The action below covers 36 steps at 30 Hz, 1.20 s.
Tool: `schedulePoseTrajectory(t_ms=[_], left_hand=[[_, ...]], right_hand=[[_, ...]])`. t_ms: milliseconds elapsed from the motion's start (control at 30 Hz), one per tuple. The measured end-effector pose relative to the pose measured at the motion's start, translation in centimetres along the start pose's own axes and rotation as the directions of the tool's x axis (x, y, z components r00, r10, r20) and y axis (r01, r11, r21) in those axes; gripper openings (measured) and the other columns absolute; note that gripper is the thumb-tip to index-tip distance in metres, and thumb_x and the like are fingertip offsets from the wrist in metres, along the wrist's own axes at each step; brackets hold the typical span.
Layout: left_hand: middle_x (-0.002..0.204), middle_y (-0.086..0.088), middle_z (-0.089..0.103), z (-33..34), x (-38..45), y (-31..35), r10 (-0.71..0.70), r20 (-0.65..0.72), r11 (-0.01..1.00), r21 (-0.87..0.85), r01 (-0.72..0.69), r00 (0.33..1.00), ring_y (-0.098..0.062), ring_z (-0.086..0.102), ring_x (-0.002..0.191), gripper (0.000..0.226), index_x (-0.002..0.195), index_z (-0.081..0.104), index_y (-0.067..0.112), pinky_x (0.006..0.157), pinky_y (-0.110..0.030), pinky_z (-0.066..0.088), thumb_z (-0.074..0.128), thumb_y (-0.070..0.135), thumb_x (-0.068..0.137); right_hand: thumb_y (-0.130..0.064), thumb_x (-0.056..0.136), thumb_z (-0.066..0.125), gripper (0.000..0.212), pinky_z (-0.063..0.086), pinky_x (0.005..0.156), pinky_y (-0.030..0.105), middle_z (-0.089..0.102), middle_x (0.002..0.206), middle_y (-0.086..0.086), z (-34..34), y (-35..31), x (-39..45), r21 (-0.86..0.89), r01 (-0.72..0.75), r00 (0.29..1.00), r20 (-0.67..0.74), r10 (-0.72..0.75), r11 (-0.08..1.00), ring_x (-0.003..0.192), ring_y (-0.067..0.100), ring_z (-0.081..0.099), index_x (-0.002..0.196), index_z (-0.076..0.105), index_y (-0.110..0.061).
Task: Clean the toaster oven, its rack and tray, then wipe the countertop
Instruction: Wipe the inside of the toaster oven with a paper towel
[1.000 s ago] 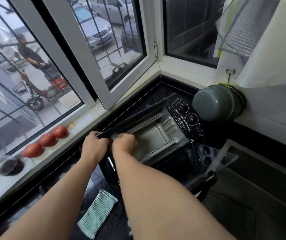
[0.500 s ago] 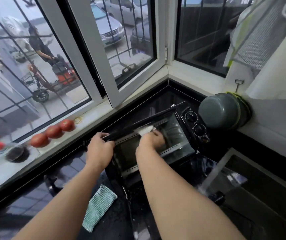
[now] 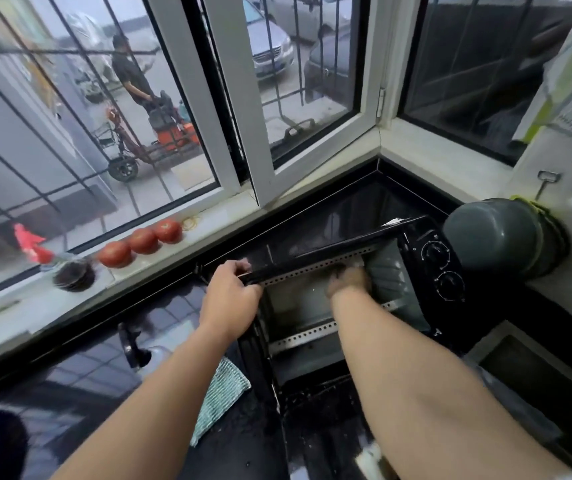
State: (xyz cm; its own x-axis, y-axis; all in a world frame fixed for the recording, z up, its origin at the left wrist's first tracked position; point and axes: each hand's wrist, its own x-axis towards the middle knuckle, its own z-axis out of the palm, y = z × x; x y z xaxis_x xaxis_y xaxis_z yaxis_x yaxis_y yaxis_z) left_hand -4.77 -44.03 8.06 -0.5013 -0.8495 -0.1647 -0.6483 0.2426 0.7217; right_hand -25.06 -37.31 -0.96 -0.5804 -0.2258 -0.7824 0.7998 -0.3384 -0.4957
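The black toaster oven (image 3: pixel 445 268) stands on the dark countertop (image 3: pixel 80 379) in the window corner. Its door (image 3: pixel 315 420) lies folded down toward me, and two knobs sit on its right panel. My left hand (image 3: pixel 232 299) grips the oven's upper left front edge. Inside the cavity, my right hand (image 3: pixel 348 282) presses a pale wipe (image 3: pixel 358 263) against the upper right near the perforated rail. The hand is blurred, and most of the wipe is hidden under the fingers. No rack or tray shows inside.
A green mesh cloth (image 3: pixel 222 396) lies on the counter left of the door. Three tomatoes (image 3: pixel 142 240) and a dark scourer (image 3: pixel 73 275) sit on the white sill. A grey pot (image 3: pixel 495 237) lies on its side right of the oven, with the sink (image 3: pixel 537 375) below it.
My right hand has slid with the wipe from the opening's upper left corner rightward and deeper into the cavity. My left hand keeps its hold on the oven's top edge.
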Motion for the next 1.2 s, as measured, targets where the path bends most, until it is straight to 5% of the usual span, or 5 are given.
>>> schedulePoseTrajectory(t_ms=[133, 633, 733, 933, 1200], left_hand=[[0.084, 0.001, 0.070, -0.4, 0.6, 0.1, -0.011, 0.021, 1.000, 0.002, 0.011, 1.000, -0.024, 0.065, 0.074, 0.037, 0.115, 0.060, 0.027, 0.078, -0.040, 0.054, 0.066, 0.018, 0.080], [0.075, -0.007, 0.069, -1.1, 3.1, 0.5, -0.057, 0.060, 0.998, -0.030, 0.059, 0.997, -0.021, 0.056, 0.057, 0.027, 0.105, 0.065, 0.021, 0.057, -0.032, 0.041, 0.069, 0.007, 0.083], [0.066, -0.002, 0.064, -0.9, 3.1, 0.5, -0.059, 0.065, 0.997, -0.052, 0.062, 0.996, -0.015, 0.051, 0.049, 0.027, 0.110, 0.065, 0.014, 0.052, -0.029, 0.039, 0.070, 0.004, 0.086], [0.053, 0.002, 0.054, -0.5, 2.6, 0.9, -0.041, 0.069, 0.998, -0.042, 0.044, 0.997, -0.012, 0.047, 0.041, 0.027, 0.111, 0.062, 0.013, 0.048, -0.025, 0.037, 0.064, -0.003, 0.090], [0.069, -0.011, 0.068, -0.4, 2.7, 0.1, -0.023, 0.054, 0.999, -0.044, 0.026, 0.998, -0.025, 0.058, 0.059, 0.027, 0.098, 0.062, 0.024, 0.062, -0.038, 0.047, 0.067, 0.002, 0.084]], right_hand=[[-0.018, 0.099, 0.034, 0.040, 0.036, 0.104, 0.032, 0.050, 0.130, 0.000, 0.5, 0.2, 2.7, 0.142, -0.052, 0.998, 0.025, 0.049, 0.989, 0.120, 0.017, 0.047, 0.135, 0.049, -0.014], [-0.011, 0.088, 0.053, 0.013, 0.050, 0.054, 0.027, 0.061, 0.093, 0.013, 4.5, 9.5, 1.9, -0.604, -0.036, 0.875, 0.366, 0.317, 0.796, 0.052, 0.014, 0.061, 0.081, 0.064, -0.008], [-0.019, 0.102, 0.037, 0.044, 0.049, 0.100, 0.028, 0.048, 0.144, 0.016, 1.9, 4.0, 3.6, -0.515, 0.132, 0.987, 0.151, -0.062, 0.847, 0.125, 0.023, 0.055, 0.141, 0.047, -0.002], [-0.013, 0.095, 0.047, 0.047, 0.023, 0.119, 0.034, 0.033, 0.155, 0.015, 0.9, 2.6, 4.4, -0.795, 0.341, 0.891, 0.102, -0.443, 0.501, 0.142, 0.029, 0.031, 0.141, 0.048, -0.008], [-0.025, 0.103, 0.033, 0.062, 0.003, 0.122, 0.051, -0.013, 0.163, 0.021, 1.1, 6.5, 0.8, -0.968, 0.240, 0.904, 0.252, -0.344, -0.080, 0.149, 0.046, -0.008, 0.157, 0.014, -0.001]])
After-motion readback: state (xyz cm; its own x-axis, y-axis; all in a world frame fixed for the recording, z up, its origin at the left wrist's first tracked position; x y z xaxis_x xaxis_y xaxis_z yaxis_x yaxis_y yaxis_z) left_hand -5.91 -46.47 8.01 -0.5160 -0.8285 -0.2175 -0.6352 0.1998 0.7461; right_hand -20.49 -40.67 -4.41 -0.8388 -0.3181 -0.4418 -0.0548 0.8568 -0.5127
